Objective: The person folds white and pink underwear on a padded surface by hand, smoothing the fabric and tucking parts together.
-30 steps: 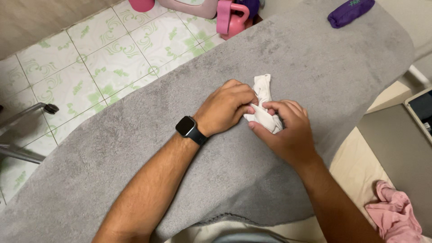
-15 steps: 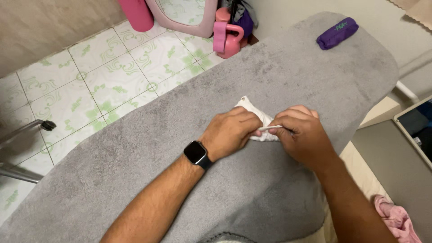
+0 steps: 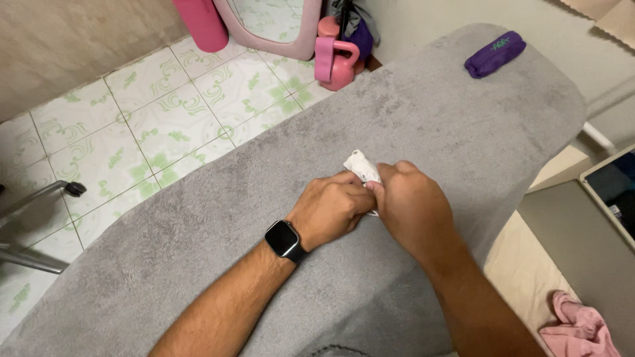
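Observation:
A small white cloth item (image 3: 360,165) lies bunched on the grey towel-covered board (image 3: 463,125). Both hands meet over it. My left hand (image 3: 331,208), with a dark smartwatch on its wrist, has its fingers curled onto the cloth's near side. My right hand (image 3: 410,208) closes over the cloth from the right and hides most of it. Only a small white tip shows beyond the knuckles.
A purple pouch (image 3: 495,54) lies at the board's far end. Pink containers (image 3: 336,58) and a pink-framed mirror (image 3: 278,26) stand on the green-patterned tiled floor. A pink cloth (image 3: 579,330) lies lower right, a tablet (image 3: 612,185) at the right edge, a metal frame (image 3: 33,218) on the left.
The white cloth has been gathered smaller between the hands. My right hand has moved left over it, so less cloth shows. The view shifted slightly.

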